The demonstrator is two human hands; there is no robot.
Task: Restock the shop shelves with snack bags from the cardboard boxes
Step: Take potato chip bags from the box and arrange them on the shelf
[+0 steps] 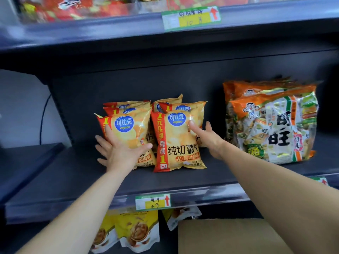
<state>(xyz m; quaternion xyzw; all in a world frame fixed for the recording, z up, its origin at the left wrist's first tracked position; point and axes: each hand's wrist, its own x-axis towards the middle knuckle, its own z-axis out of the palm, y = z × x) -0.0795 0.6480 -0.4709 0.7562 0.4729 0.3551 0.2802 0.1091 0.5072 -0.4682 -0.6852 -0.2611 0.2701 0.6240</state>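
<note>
Middle shelf during restocking. Yellow crisp bags stand upright in two rows running front to back, faces toward the aisle, presumably so that the branding reads from the front. The left hand lies flat with fingers splayed on the near-left bag, steadying it. The right hand reaches with straight fingers to the upper right of the near-right bag, touching it and probably squaring it up. Neither hand grips anything.

The bags read "可比克 copico" in a blue oval, with "纯切薯片" below and a red side strip bearing a large "1". The shelf-edge price tag is handwritten "薯片" and "49", with a red arrow pointing up. The rice-cracker packs, far right, show "旺旺". The upper tag reads "10". A cardboard box sits below, near right.
</note>
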